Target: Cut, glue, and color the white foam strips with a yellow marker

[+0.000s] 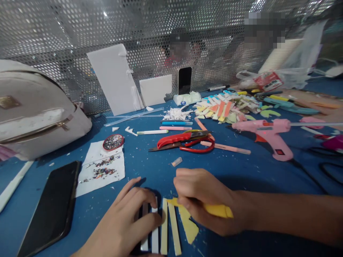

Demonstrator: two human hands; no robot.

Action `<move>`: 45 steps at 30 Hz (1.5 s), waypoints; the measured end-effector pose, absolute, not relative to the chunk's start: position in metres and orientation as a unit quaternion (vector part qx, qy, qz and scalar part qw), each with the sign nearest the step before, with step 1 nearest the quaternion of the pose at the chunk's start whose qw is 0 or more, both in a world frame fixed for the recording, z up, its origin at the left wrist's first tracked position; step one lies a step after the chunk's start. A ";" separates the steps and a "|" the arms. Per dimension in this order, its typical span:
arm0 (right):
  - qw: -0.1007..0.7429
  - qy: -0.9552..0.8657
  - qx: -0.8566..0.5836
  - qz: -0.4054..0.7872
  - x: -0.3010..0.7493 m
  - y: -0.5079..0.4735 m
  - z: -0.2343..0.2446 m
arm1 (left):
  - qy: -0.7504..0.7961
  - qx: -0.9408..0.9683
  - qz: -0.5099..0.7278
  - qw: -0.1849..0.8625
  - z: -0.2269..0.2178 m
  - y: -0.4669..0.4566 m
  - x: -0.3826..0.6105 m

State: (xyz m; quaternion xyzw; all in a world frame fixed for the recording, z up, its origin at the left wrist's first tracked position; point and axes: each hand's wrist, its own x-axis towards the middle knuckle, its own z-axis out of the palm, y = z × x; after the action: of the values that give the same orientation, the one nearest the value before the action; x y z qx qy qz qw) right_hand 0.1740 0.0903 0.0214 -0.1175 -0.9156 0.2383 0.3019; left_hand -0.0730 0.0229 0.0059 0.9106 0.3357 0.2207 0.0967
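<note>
My left hand (128, 217) presses its fingers down on several narrow white and pale yellow strips (163, 228) lying side by side on the blue table (150, 167). My right hand (200, 200) is closed around a yellow-handled tool (218, 210), its tip hidden under the fingers at the top of the strips. A yellow offcut (189, 228) lies just right of the strips.
Red scissors (184, 141), a pink glue gun (268, 134), pens and a heap of coloured paper pieces (227, 107) lie further back. A black phone (50, 210) and a paper with glitter (103, 169) lie left, a beige bag (34, 110) behind them. People sit beyond the perforated screen.
</note>
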 end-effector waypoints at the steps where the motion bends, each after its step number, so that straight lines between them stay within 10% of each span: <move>1: 0.307 -0.914 -0.113 0.240 0.174 0.090 0.022 | 0.330 0.912 0.227 0.086 0.004 0.024 -0.073; 45: 0.287 -0.905 -0.151 0.276 0.172 0.090 0.025 | 0.330 0.914 0.215 0.097 0.006 0.020 -0.074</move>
State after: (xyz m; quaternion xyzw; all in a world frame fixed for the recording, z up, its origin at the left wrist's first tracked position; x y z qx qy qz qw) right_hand 0.1722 0.0902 0.0246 -0.1505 -0.9048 0.2762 0.2869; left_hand -0.0739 0.0204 0.0057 0.9139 0.3303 0.2153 0.0966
